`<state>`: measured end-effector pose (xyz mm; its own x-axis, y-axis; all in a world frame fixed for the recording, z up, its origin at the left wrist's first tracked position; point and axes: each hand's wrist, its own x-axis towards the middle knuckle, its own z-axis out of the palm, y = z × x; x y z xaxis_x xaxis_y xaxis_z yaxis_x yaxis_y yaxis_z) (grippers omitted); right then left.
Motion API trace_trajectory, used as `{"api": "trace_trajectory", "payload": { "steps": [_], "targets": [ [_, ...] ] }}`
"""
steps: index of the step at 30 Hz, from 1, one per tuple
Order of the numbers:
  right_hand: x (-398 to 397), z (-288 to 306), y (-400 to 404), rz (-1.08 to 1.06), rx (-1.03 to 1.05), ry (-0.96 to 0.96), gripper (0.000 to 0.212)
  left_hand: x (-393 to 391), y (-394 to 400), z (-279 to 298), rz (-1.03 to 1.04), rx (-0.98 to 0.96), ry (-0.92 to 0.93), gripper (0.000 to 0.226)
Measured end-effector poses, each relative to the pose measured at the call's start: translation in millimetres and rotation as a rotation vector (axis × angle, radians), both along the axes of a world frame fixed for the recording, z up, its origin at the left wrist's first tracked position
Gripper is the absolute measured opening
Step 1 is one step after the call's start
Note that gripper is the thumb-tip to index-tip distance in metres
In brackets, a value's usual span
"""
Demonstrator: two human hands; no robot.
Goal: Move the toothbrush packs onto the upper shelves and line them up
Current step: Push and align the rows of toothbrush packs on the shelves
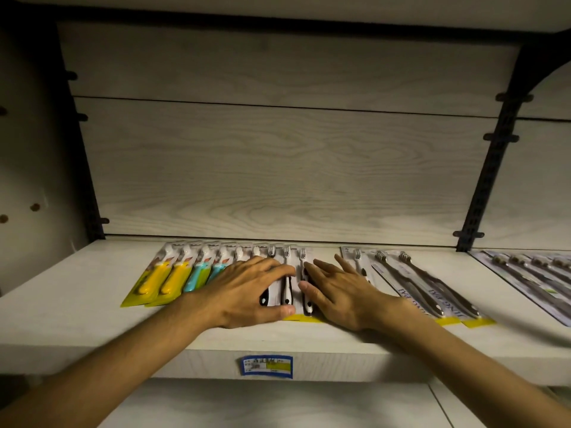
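shelf: your pale wood-grain shelf (77,304) carries a single row of toothbrush packs lying flat, heads toward the back panel (278,165).
yellow packs (157,281): two at the left end of the row, overlapping.
blue packs (197,273): two, just right of the yellow ones, partly under your left hand.
black-and-white packs (285,285): mid-row, between and under both of your hands.
left hand (250,291): you rest it flat on the packs, fingers spread, thumb at the near edge of the pack cards.
right hand (336,291): you lay it flat, fingers straight and fanned, touching a black-and-white pack; no pinch visible.
dark-handled packs (423,288): angled, right of your right hand.
far-right packs (537,273): a separate group on the neighbouring shelf, blurred.
price label (266,366): blue and yellow, on the shelf front edge; text unreadable.
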<state>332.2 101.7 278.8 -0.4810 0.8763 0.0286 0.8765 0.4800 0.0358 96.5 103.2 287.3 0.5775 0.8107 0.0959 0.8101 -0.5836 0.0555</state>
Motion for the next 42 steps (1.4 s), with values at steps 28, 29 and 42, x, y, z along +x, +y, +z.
{"api": "trace_trajectory", "payload": {
  "steps": [28, 29, 42],
  "targets": [
    [104.6, 26.9, -14.0, -0.013, -0.011, 0.054, 0.072, 49.8, -7.4, 14.1, 0.052, -0.082, 0.095, 0.085],
    [103.8, 26.8, -15.3, -0.013, -0.031, 0.059, 0.07, 50.4, -8.8, 13.8, 0.052, -0.079, 0.087, 0.084],
    [90.6, 14.7, -2.1, -0.013, -0.135, 0.108, 0.057, 40.6, -1.9, 1.5, 0.044, -0.064, -0.115, 0.069]
  ]
}}
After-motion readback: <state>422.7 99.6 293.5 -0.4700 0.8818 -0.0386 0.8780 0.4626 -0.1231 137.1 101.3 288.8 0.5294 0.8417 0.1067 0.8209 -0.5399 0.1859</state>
